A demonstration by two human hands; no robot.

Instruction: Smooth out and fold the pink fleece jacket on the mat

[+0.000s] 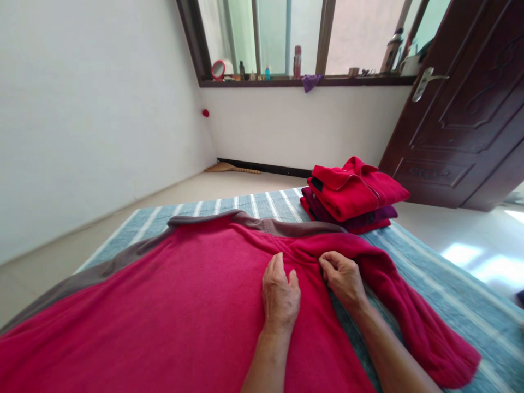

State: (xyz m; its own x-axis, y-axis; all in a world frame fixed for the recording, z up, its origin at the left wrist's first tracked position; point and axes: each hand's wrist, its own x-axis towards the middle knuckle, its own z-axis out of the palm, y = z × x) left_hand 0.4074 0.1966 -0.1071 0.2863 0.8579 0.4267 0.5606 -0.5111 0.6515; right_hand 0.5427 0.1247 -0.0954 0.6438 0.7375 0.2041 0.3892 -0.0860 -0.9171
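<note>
The red fleece jacket (pixel 184 305) is lying spread flat in front of you, covering the near and 9 o'clock part of the striped bedcover (pixel 442 284), with its grey collar (pixel 262 221) pointing away from you toward 12 o'clock. You are pressing your left hand (pixel 280 297) palm down on the fleece just below the collar, fingers stretched out and released, gripping nothing. Just beside it at 3 o'clock, you are resting your right hand (pixel 343 277) at the shoulder, its fingers curled in and pinching a fold of the red fabric between thumb and fingertips. From that hand the jacket's sleeve (pixel 413 316) is running out toward 4 o'clock across the bedcover. At 1 o'clock from your hands, well apart from them, a stack of folded clothes (pixel 352 194) is sitting on the far part of the bedcover, with a red zipped top uppermost and darker purple pieces under it. Beyond the stack at 2 o'clock a dark wooden door (pixel 462 120) is standing with a metal handle (pixel 426 82). At 12 o'clock a window sill (pixel 266 83) is carrying small bottles, a round red mirror (pixel 218 69) and a purple cloth (pixel 311 82) hanging over its edge. A broom (pixel 233 169) is lying on the floor against the wall at 11 o'clock.
</note>
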